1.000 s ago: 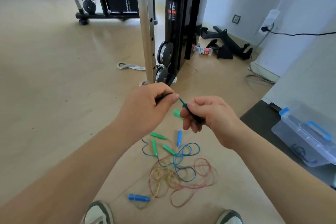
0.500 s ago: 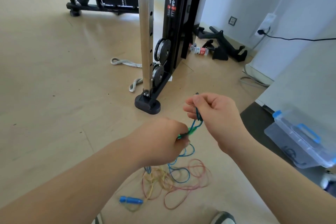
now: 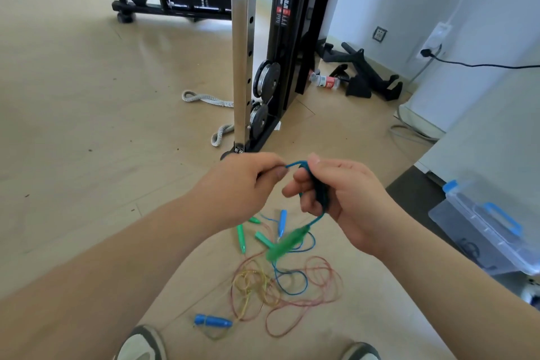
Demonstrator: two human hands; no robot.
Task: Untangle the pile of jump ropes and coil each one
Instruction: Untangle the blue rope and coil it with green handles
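Both hands, left hand (image 3: 242, 184) and right hand (image 3: 336, 193), grip one teal rope (image 3: 320, 199), partly coiled; tangled pile (image 3: 280, 286) remains on floor (image 3: 87, 126).

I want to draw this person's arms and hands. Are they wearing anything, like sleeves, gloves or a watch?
No. The left hand and right hand are bare: no gloves or rings visible. The left forearm and right forearm are bare too, with no sleeve, watch or bracelet in view.

Left hand (image 3: 242, 184) and right hand (image 3: 344, 199) are bare, forearms (image 3: 122, 257) too. Shoes (image 3: 141, 343) show pale toes with dark grey bands.
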